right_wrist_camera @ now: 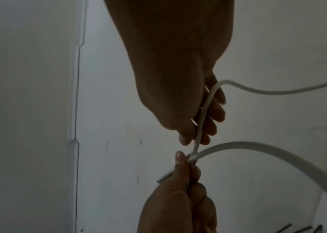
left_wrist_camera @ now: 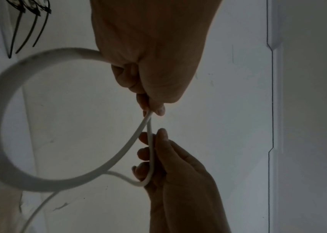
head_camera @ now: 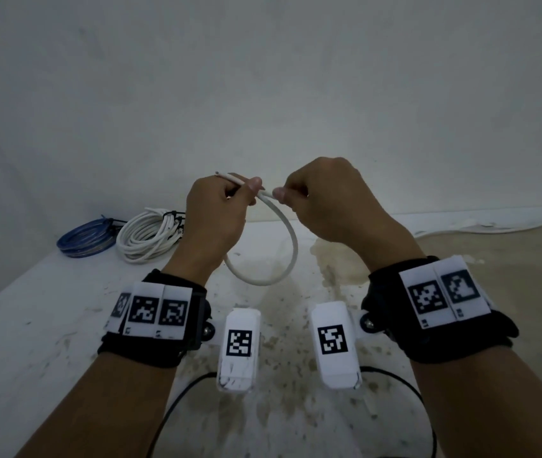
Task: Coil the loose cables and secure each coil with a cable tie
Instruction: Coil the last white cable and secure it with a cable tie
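White cable: round, smooth sheath, fairly stiff, held in the air above the desk at frame centre in the head view. One loop formed, hanging toward 6 o'clock from the hands. The cut end sticks out past the left hand toward 10 o'clock, with a bit of bare conductor showing at the tip. In the left wrist view the cable crosses itself just beside the left thumb and runs on along the right palm, then bends away past the little finger.

Left hand: grip closed on the cable, thumb pressing it against the curled fingers where the loop crosses. Right hand: grip also closed on the cable, pinched between thumb and forefinger just at 3 o'clock of the left thumb; the two thumbs nearly touch.

On the desk at 9 o'clock of the hands, well apart from them: a finished white coil bound with black cable ties, and touching it on the far side a blue coil, also tied in black. Both lie flat near the wall.

Desk surface white, stained brownish beneath the hands.
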Available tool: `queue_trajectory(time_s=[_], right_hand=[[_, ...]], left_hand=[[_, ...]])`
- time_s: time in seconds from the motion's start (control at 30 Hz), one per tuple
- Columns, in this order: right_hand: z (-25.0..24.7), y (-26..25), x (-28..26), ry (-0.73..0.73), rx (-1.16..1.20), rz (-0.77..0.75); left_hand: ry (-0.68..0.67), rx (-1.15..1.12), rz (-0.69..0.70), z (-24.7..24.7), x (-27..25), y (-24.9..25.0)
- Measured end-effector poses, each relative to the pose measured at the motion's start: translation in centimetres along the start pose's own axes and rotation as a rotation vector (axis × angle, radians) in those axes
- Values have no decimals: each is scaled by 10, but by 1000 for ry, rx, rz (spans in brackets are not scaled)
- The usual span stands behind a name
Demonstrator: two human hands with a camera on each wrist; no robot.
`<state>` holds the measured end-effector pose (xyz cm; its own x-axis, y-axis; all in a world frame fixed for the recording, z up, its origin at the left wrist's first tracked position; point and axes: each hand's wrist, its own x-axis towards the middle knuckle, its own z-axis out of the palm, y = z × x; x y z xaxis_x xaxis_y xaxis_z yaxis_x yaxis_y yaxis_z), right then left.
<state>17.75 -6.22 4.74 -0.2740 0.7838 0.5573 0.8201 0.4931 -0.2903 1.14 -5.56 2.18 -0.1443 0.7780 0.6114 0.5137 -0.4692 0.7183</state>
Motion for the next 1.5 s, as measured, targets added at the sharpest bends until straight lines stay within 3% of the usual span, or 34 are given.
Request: queue_trajectory(time_s=[0.13,0.23,0.3,0.4,0.6,0.7,0.8,1.0,1.23,1.5], right_hand=[[2,1,-2,-40,598,157],[7,1,-4,-120,815,294],[13,5,-3,-175,744,293],[15,11,-1,-194,448,153],[6,17,-4,-231,574,170],[7,13,-2,-142,460,117],[10,7,0,-134,394,97],[14,0,-4,-301,760,246],[10,4,-5,-346,771,240],[6,8,-6,-372,755,250]], left_hand=[[54,-27,34,-2,2,2],[40,-72,7,-2,2,2],[17,-92,-17,0,0,1],[-7,-159,-56,4,-3,2],[-38,-169,-40,6,-6,8],[-40,-58,-77,6,-3,4],[-40,-121,-105,2,0,0],[-86,-132,-72,5,-3,4],[-281,-447,-330,-8,4,5],[-291,-302,-243,-8,1,4]])
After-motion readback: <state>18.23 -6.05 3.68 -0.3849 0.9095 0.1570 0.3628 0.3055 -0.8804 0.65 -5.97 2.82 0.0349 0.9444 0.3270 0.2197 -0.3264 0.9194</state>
